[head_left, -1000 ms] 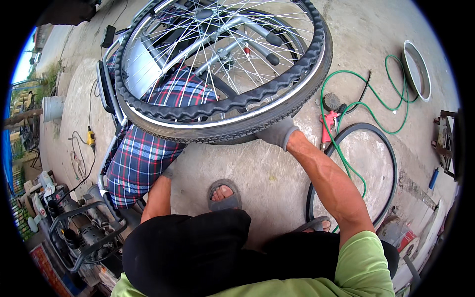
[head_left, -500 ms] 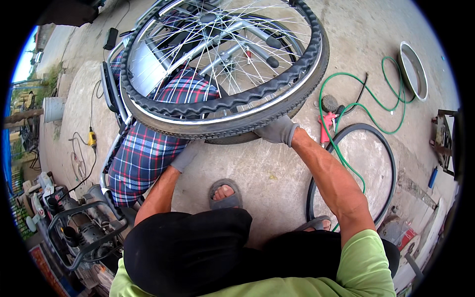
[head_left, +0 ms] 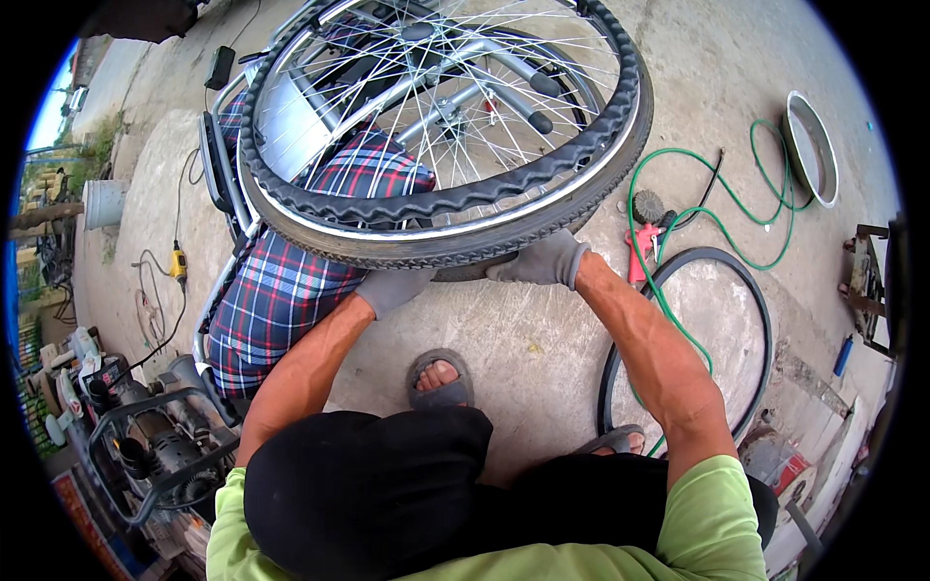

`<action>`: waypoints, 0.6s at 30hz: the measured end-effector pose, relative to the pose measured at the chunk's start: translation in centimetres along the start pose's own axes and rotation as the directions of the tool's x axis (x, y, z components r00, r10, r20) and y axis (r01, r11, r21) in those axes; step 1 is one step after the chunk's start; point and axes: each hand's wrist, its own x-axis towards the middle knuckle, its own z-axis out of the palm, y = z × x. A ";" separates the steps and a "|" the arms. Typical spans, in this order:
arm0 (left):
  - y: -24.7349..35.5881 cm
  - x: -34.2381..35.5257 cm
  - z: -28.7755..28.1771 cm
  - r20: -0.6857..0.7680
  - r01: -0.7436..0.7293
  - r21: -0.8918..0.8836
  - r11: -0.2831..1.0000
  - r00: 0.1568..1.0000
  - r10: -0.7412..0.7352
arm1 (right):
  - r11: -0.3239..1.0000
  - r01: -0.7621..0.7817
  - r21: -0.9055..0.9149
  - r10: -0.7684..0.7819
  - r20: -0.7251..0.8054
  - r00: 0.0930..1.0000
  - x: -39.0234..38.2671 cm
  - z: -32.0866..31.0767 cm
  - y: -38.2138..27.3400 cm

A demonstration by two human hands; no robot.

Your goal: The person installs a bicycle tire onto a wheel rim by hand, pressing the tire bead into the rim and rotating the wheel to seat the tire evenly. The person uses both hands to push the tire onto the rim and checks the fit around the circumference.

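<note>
Wheelchair wheel with black rubber tyre, silver rim and thin spokes (head_left: 383,258) sat at top centre, face up and tilted, the chair's silver metal tubing (head_left: 511,64) under it and the blue-and-red plaid fabric seat (head_left: 281,300) to its left. Right hand in a grey glove (head_left: 540,261) was up against the near edge, fingers mostly hidden behind the tyre; thumb side showed. Left hand, same grey glove (head_left: 397,288), was just left of it, at the tyre's underside beside the plaid. Grip on either: cannot tell, tyre blocked the view. For a good job here (my read), the load wanted sharing between both palms, spaced wider so the wheel couldn't twist, with fingers on rubber and out of the spokes and the wavy black hand rim (head_left: 465,201). Plaid fabric needed to stay unpinched near the left wrist. Footing looked worth a check too: loose black rubber ring (head_left: 767,353) and thin green hose (head_left: 787,232) lay on the concrete floor (head_left: 533,387) to the right, the ring close by one sandal (head_left: 620,436).
</note>
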 end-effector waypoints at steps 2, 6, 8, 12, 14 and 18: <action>1.7 -1.3 -0.9 -0.115 -0.060 -0.022 0.998 0.992 0.057 | 0.996 0.028 -0.090 -0.029 -0.011 1.000 -0.3 -0.3 -0.1; 2.1 -1.7 -2.1 0.054 0.022 -0.039 0.999 0.998 -0.019 | 0.965 0.069 -0.254 -0.073 -0.008 0.997 -0.3 0.4 0.1; 2.6 -1.1 -2.8 0.109 0.031 -0.084 0.996 0.994 -0.022 | 0.954 0.103 -0.283 -0.140 -0.112 0.984 -0.2 0.5 -0.4; 1.6 -0.5 -2.0 0.108 0.023 -0.095 0.995 0.994 -0.012 | 0.975 0.033 -0.219 -0.042 -0.037 0.998 0.4 1.5 0.2; 3.1 0.3 -3.7 0.164 0.021 -0.106 0.994 0.986 -0.003 | 0.966 0.063 -0.252 -0.089 -0.092 0.992 0.2 1.1 0.0; 0.8 0.9 -2.0 0.228 0.022 -0.184 0.983 0.973 0.021 | 0.970 0.031 -0.240 -0.061 -0.117 0.991 0.3 1.2 -0.6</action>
